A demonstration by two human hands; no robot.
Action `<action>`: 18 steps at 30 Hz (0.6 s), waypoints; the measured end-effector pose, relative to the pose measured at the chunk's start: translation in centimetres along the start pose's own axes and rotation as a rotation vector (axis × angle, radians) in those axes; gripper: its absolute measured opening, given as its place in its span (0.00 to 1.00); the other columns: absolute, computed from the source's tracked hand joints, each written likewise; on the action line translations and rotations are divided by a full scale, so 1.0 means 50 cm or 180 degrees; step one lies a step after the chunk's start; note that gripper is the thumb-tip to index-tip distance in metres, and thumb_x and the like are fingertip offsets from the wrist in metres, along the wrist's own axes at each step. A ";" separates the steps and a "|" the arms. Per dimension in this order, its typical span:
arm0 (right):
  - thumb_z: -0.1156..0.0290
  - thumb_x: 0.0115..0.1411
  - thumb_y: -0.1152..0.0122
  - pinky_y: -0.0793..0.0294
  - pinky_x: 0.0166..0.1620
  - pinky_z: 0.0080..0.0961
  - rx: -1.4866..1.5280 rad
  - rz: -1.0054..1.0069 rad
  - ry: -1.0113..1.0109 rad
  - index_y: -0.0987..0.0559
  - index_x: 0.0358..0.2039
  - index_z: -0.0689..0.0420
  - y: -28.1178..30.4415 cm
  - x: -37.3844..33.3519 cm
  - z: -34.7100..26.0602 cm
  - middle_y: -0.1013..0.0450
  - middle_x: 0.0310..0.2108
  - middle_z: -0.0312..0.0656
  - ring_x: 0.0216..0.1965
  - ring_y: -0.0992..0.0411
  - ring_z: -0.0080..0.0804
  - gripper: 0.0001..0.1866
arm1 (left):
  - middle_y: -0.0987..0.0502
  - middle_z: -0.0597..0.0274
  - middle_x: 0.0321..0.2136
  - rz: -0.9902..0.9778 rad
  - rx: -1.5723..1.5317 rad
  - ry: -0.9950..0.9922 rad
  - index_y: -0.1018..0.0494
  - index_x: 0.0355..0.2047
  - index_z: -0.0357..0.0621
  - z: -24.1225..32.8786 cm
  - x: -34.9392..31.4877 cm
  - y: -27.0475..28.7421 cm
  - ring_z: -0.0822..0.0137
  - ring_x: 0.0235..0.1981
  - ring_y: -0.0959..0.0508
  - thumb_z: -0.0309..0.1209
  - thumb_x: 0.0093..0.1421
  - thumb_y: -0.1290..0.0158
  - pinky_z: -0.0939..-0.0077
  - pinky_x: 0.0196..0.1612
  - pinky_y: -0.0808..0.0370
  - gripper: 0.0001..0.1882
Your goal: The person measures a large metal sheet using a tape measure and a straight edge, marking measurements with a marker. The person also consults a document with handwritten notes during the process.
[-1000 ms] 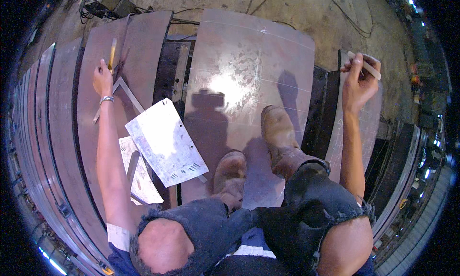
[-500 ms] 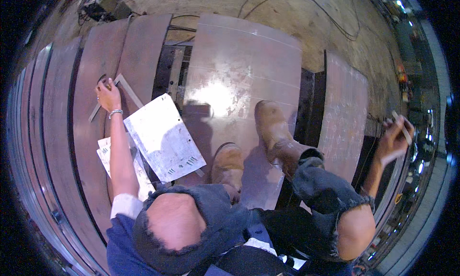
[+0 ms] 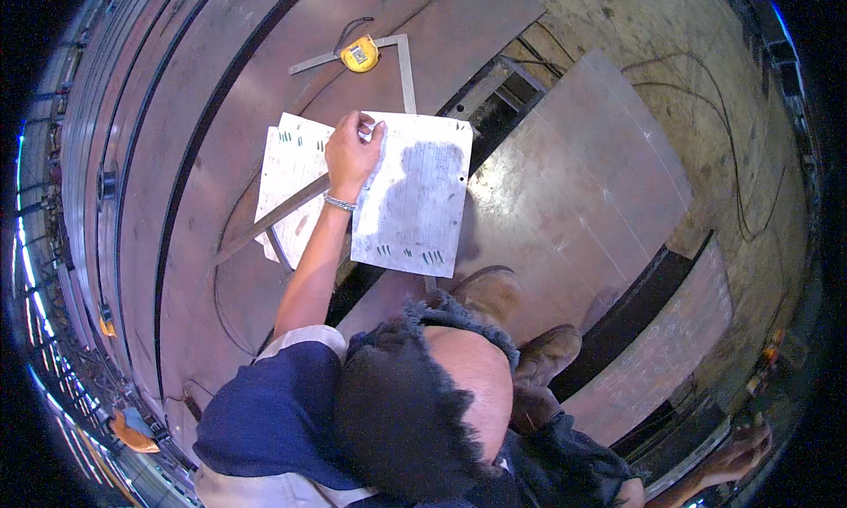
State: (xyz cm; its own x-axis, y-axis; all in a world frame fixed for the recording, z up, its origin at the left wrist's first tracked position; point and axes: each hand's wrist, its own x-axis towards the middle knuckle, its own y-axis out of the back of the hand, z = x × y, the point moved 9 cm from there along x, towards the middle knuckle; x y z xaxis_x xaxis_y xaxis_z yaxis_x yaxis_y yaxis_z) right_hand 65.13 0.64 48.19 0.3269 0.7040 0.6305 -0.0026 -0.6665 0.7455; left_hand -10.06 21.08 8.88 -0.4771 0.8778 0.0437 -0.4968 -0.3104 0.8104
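Head view: the left hand [image 3: 351, 155] is at the upper left edge of a white sheet [image 3: 410, 212], its fingers bent and the thumb close to them, though whether they pinch the edge or only rest against it I cannot tell. The sheet lies mostly to the right of that hand and nearer the person, its long axis running away from the body, nearly straight up the picture, with short dark marks along its near end. The left hand is by far the nearer one; the right hand [image 3: 745, 451] is well apart, low at the right rim, small and blurred, so its grip and anything in it cannot be made out. A second pale sheet [image 3: 296, 177] lies to the left of the first, crossed by a brown flat bar [image 3: 278, 212] that slants up toward the left wrist. Beyond the white sheet, an L-shaped metal square [image 3: 406, 71] lies on the left steel plate [image 3: 238, 137], with a yellow tape measure [image 3: 360, 54] on one of its legs; the other leg runs toward the white sheet and is lost beneath it. A narrow grey end [image 3: 430, 284] shows below the sheet's near edge, but I cannot tell whether it belongs to the square. The hand hides the sheet's upper left corner, and the left wrist and forearm hide part of the second sheet
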 end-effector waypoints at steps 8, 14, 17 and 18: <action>0.67 0.73 0.56 0.28 0.50 0.27 -0.0303 -0.0940 0.0019 0.26 0.53 0.65 -0.047 0.065 -0.146 0.30 0.56 0.44 0.49 0.29 0.32 0.18 | 0.21 0.53 0.33 0.0066 0.0712 -0.0490 0.25 0.32 0.41 0.065 0.056 -0.121 0.53 0.37 0.20 0.51 0.53 0.39 0.58 0.38 0.24 0.23; 0.60 0.70 0.48 0.22 0.28 0.28 0.0871 -0.1124 0.0636 0.23 0.44 0.63 -0.124 -0.002 -0.312 0.21 0.33 0.45 0.26 0.25 0.28 0.17 | 0.20 0.51 0.27 0.0023 0.0871 0.0279 0.24 0.30 0.42 0.032 0.100 -0.150 0.49 0.34 0.19 0.48 0.46 0.37 0.56 0.39 0.22 0.22; 0.64 0.71 0.50 0.23 0.26 0.24 0.0679 -0.0892 0.0265 0.23 0.41 0.65 -0.119 -0.002 -0.311 0.21 0.31 0.46 0.23 0.26 0.28 0.15 | 0.19 0.51 0.28 -0.0038 0.0687 0.0527 0.23 0.31 0.43 0.027 0.112 -0.143 0.49 0.34 0.18 0.48 0.44 0.37 0.58 0.40 0.22 0.22; 0.63 0.70 0.49 0.24 0.24 0.23 0.0868 -0.0896 0.0265 0.22 0.40 0.65 -0.120 -0.002 -0.283 0.22 0.32 0.46 0.22 0.26 0.29 0.16 | 0.18 0.50 0.29 -0.0074 0.0448 0.0696 0.22 0.31 0.43 0.012 0.113 -0.131 0.50 0.35 0.18 0.48 0.44 0.37 0.59 0.40 0.22 0.22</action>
State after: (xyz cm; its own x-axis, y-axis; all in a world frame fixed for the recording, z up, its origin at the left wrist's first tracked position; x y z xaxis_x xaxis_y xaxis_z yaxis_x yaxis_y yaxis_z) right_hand 51.73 8.04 46.74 0.2012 0.8784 0.4334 0.3309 -0.4774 0.8140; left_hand -9.05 28.30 4.15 -0.6196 0.7797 -0.0908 -0.4110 -0.2237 0.8838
